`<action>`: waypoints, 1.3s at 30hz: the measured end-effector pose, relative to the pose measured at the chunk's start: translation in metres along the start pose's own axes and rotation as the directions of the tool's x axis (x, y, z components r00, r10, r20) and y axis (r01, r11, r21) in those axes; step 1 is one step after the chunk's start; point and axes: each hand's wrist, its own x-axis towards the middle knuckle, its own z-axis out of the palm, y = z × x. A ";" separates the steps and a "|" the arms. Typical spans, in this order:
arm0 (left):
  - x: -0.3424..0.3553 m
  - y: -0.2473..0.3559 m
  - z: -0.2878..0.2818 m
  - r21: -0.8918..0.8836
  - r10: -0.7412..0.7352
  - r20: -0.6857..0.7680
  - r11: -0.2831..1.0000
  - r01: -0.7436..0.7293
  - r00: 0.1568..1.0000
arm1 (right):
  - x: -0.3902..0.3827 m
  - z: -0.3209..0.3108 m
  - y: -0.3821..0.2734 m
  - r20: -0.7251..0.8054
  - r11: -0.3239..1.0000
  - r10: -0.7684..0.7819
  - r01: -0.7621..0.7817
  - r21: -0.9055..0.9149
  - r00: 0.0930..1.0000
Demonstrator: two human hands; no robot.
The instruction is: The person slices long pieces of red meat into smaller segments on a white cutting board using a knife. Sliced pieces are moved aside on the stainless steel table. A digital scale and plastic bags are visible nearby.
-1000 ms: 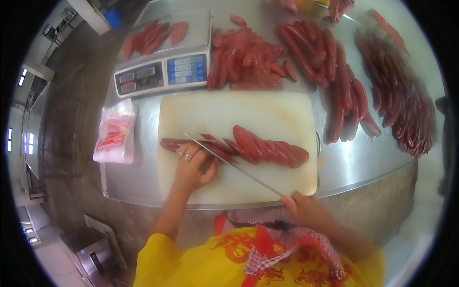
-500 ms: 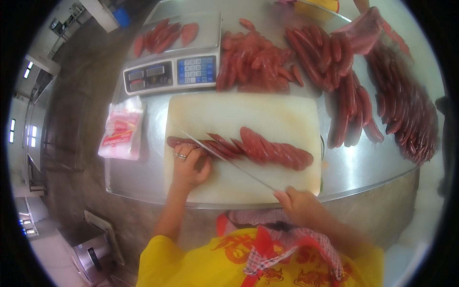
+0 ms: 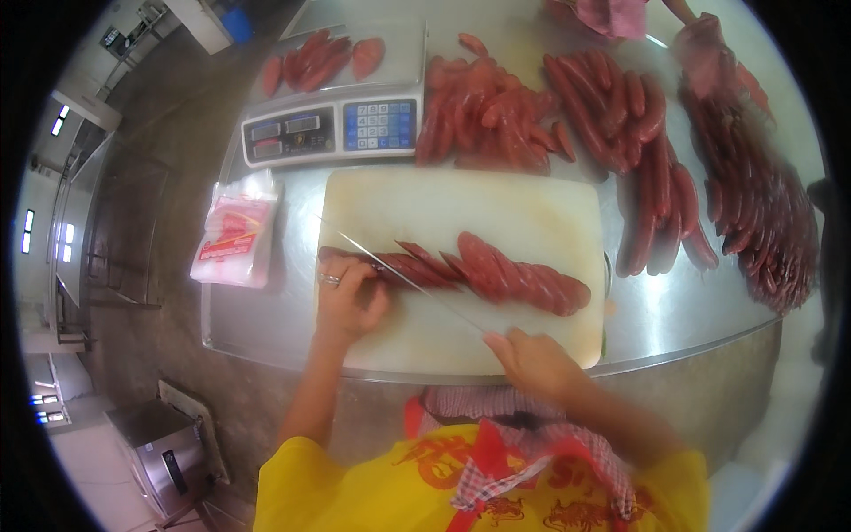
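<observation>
On the white cutting board, near its left end, slicing in hand, by the look of it. Left hand curled over the uncut end of a red sausage, fingertips pinning it down, a ring on one finger. Right hand at the board's near edge, clenched round the handle of a long thin knife, handle itself hidden in the fist. Blade laid slantwise across the sausage, just beside the left fingertips, edge down into the meat.

Judged from that: one slanted cut under way, with little sausage left to grip. Next stroke calling for a short shift of the blade toward the left edge of the board, fingertips tucked back out of its path, same angle kept so as to match the rest.

Sausage dark red, glossy, firm-looking. Cut slices long and oval, overlapping in a row toward the board's right side.

Beyond the board, a weighing scale with more pieces on its pan, and a heap of whole sausages. Right of the board, further sausages on the steel table. Left of the board, a stack of small plastic bags.
</observation>
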 end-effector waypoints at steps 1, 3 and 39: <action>0.001 -0.003 -0.002 0.010 0.007 0.011 1.000 -0.008 1.000 | -0.017 -0.003 0.003 0.038 0.997 0.075 -0.075 0.004 0.997; 0.000 -0.007 -0.002 0.001 0.021 0.008 1.000 -0.021 1.000 | -0.047 -0.007 0.009 0.076 0.989 0.149 -0.148 -0.026 0.986; -0.017 -0.021 0.000 0.103 -0.185 -0.185 0.973 0.207 0.965 | -0.001 -0.016 -0.041 0.187 0.986 0.167 -0.165 -0.025 0.968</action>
